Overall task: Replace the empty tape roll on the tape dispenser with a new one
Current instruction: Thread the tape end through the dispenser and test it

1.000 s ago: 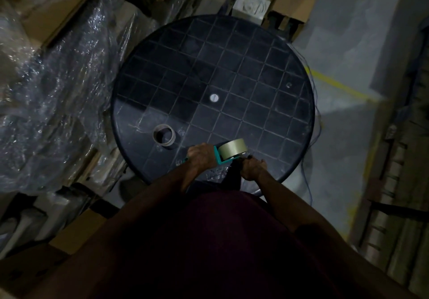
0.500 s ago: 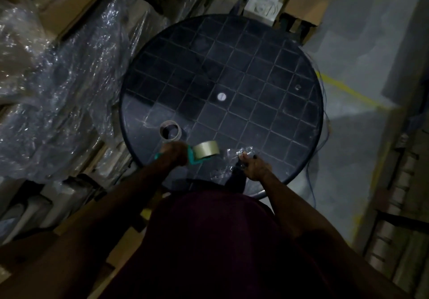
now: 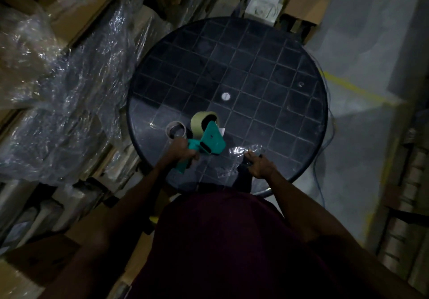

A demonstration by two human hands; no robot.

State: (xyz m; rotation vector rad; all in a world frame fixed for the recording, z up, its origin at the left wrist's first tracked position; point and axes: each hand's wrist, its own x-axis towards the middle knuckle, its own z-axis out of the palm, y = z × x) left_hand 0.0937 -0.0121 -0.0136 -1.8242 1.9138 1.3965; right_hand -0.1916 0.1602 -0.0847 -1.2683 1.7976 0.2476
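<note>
Teal tape dispenser gripped over the lower part of the round black table.

The left hand is clenched round the dispenser's handle at lower centre; the new tape roll sits mounted at its upper end. The empty core lies on the table just left of it. The right hand, well right of the dispenser, rests fingers on crumpled clear plastic; whether it pinches the plastic cannot be told. No writing is legible.

The teal tape dispenser is tilted, handle toward the person, with a full pale roll of tape mounted at its far end. The empty cardboard core lies flat on the dark gridded counter, just left of the mounted roll, its hole facing up.
</note>
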